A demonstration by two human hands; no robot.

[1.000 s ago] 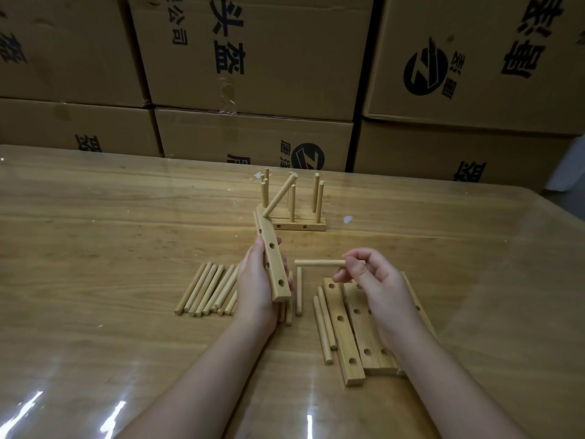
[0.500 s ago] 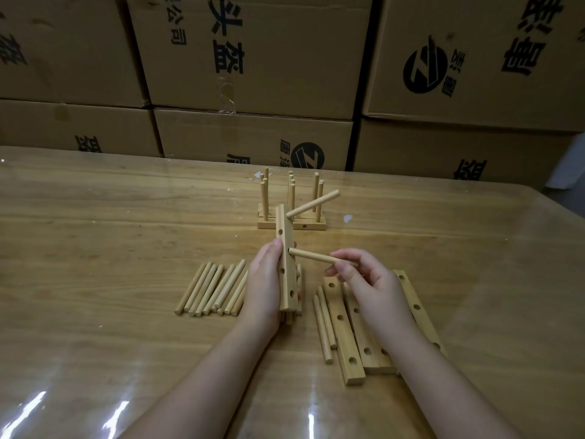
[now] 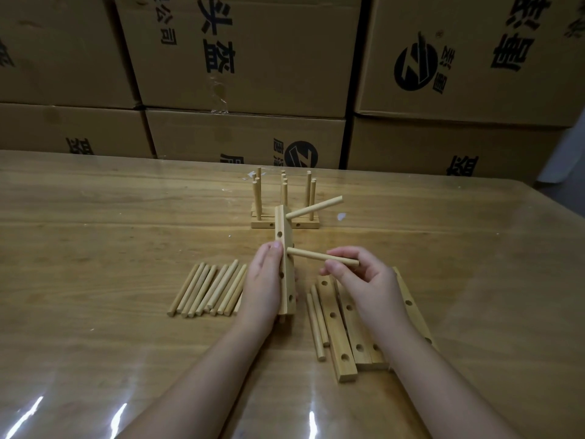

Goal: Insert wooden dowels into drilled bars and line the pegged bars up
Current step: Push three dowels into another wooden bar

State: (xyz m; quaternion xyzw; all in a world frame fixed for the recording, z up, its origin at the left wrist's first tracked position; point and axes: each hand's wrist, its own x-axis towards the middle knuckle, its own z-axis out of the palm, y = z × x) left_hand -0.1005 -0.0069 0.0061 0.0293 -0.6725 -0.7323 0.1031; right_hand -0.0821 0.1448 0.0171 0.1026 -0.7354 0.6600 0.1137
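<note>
Fingers of the left hand (image 3: 264,285) grip an upright drilled bar (image 3: 286,264); the right hand (image 3: 368,285) pinches a dowel (image 3: 319,256) whose tip meets the bar between both hands.

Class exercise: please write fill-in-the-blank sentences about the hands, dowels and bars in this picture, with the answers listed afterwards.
1. The left hand grips a drilled bar carrying ___ inserted dowel.
2. The right hand pinches a second dowel, its tip at the held ___.
3. The loose dowels lie on the table to the ___ of the left hand.
Answers: one; bar; left.
</note>
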